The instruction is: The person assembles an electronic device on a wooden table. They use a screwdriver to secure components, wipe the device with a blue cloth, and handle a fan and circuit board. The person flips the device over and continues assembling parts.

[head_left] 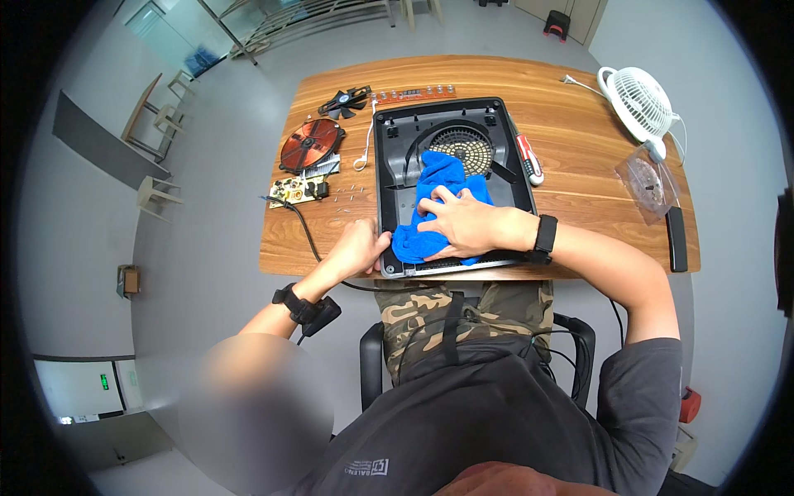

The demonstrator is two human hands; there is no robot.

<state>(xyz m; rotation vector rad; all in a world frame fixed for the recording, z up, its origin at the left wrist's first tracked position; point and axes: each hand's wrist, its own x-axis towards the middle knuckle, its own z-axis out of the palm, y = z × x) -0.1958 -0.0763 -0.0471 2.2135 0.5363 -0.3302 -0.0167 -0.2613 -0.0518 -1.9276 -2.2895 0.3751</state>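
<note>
A black plastic appliance housing, like the base shell of an induction cooker, lies with its hollow side up at the table's front edge. My right hand presses a crumpled blue cloth onto its inside, fingers bent into the fabric. The cloth hides part of the round vent grille and the housing's near left area. At the near left corner, my left hand grips the housing's side edge, its fingers folded and thumb against the rim.
Left of the housing lie a copper coil, a small black fan, a circuit board, several screws and a white cable. A red-and-white tool lies to its right. Farther right are a white fan and a clear bag.
</note>
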